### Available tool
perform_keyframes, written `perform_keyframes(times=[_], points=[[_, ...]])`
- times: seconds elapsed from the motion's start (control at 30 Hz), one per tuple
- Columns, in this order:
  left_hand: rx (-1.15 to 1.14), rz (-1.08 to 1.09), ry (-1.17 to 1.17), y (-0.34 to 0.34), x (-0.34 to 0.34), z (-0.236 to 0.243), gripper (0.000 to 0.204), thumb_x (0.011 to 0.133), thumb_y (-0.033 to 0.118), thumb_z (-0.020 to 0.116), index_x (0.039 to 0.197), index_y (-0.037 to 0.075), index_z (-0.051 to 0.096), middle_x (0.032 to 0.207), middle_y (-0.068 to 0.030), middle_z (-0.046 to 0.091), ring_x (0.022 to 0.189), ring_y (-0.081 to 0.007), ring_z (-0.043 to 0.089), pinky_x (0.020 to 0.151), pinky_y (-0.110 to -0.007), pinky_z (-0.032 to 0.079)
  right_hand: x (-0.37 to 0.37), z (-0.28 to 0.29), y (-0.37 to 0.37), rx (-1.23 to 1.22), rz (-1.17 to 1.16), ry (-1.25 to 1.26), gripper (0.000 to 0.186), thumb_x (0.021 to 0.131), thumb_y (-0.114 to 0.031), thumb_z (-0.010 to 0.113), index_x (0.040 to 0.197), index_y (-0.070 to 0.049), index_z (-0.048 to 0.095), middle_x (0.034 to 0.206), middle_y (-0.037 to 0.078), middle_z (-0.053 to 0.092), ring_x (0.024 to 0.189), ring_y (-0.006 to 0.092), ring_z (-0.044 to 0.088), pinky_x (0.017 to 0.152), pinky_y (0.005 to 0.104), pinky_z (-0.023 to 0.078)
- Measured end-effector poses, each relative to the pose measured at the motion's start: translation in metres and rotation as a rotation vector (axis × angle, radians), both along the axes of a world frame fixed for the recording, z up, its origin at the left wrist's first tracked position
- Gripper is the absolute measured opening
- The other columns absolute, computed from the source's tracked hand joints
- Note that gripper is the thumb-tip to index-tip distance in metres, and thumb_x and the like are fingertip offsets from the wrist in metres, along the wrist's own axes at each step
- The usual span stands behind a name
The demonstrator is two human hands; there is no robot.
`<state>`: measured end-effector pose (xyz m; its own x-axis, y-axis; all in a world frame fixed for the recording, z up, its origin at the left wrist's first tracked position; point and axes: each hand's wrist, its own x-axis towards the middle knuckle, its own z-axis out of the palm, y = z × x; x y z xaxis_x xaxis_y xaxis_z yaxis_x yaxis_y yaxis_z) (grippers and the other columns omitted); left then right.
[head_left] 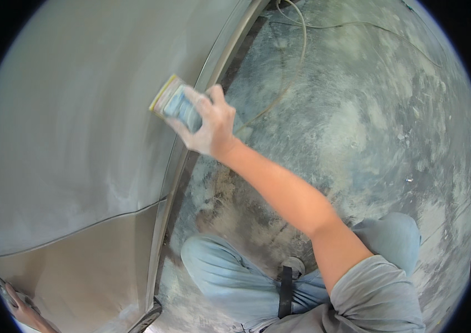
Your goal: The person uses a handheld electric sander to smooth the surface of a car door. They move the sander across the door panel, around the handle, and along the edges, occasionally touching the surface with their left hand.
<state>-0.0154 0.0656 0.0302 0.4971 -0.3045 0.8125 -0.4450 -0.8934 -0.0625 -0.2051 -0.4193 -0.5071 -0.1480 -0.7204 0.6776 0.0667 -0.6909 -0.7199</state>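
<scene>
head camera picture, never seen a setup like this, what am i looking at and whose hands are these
There is no robot here, just a person with bare hands. A wide fisheye camera worn on the head looks down, so straight edges bend and the corners go black. The bent legs in blue jeans at the bottom are the wearer's own.

The right hand, whitish as if dusty, grips a block in pale blue and white with a yellow edge, probably for sanding. It is at a large grey panel, seemingly a vehicle's side, with pale smears. Blur hides whether it presses.

The left hand, likely the wearer's, shows at the lower left rim; its grip is unclear.

On the mottled floor lies a thin pale hose or cable.
</scene>
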Motion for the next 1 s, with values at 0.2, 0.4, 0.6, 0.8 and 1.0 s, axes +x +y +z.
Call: perform_keyframes(times=[0.2, 0.4, 0.6, 0.8, 1.0], points=[[-0.131, -0.132, 0.087, -0.015, -0.014, -0.001, 0.064, 0.109, 0.045, 0.068, 0.145, -0.008, 0.068, 0.146, -0.0163, 0.071, 0.126, -0.0248, 0.067, 0.109, -0.035, 0.05, -0.012, 0.004, -0.118, 0.027, -0.146, -0.017, 0.067, 0.072, -0.039, 0.098, 0.125, -0.008, 0.071, 0.1, 0.015, 0.063, 0.077, 0.032, 0.07, 0.062, 0.0436, 0.059], [-0.083, -0.066, 0.12, -0.025, -0.035, 0.001, 0.071, 0.107, 0.053, 0.07, 0.143, -0.009, 0.068, 0.129, -0.0125, 0.076, 0.107, -0.0204, 0.067, 0.096, -0.033, 0.053, -0.029, 0.023, -0.199, 0.003, -0.246, -0.03, 0.061, 0.074, -0.041, 0.097, 0.116, -0.005, 0.074, 0.106, 0.015, 0.071, 0.094, 0.0338, 0.073, 0.081, 0.0455, 0.061], [-0.176, -0.096, 0.191, -0.028, -0.037, 0.005, 0.071, 0.107, 0.051, 0.071, 0.144, -0.009, 0.067, 0.133, -0.0132, 0.076, 0.112, -0.021, 0.069, 0.099, -0.034, 0.053, -0.013, 0.017, -0.099, 0.091, 0.005, 0.008, 0.069, 0.079, -0.045, 0.092, 0.132, -0.009, 0.067, 0.101, 0.018, 0.059, 0.075, 0.0332, 0.068, 0.062, 0.0459, 0.059], [-0.166, -0.168, 0.234, -0.028, -0.036, 0.01, 0.067, 0.107, 0.05, 0.072, 0.138, -0.009, 0.071, 0.126, -0.0111, 0.077, 0.109, -0.0191, 0.068, 0.097, -0.034, 0.054, -0.027, 0.042, 0.032, -0.156, 0.181, -0.017, 0.064, 0.079, -0.032, 0.091, 0.137, -0.014, 0.071, 0.096, 0.013, 0.061, 0.077, 0.0276, 0.067, 0.059, 0.0377, 0.054], [-0.096, -0.047, 0.149, -0.036, -0.053, 0.019, 0.065, 0.106, 0.052, 0.072, 0.129, -0.008, 0.074, 0.112, -0.0079, 0.075, 0.097, -0.0178, 0.064, 0.088, -0.035, 0.052, -0.039, 0.061, -0.034, 0.028, 0.177, -0.005, 0.065, 0.073, -0.028, 0.093, 0.13, -0.011, 0.069, 0.099, 0.014, 0.056, 0.08, 0.0298, 0.068, 0.06, 0.0397, 0.056]])
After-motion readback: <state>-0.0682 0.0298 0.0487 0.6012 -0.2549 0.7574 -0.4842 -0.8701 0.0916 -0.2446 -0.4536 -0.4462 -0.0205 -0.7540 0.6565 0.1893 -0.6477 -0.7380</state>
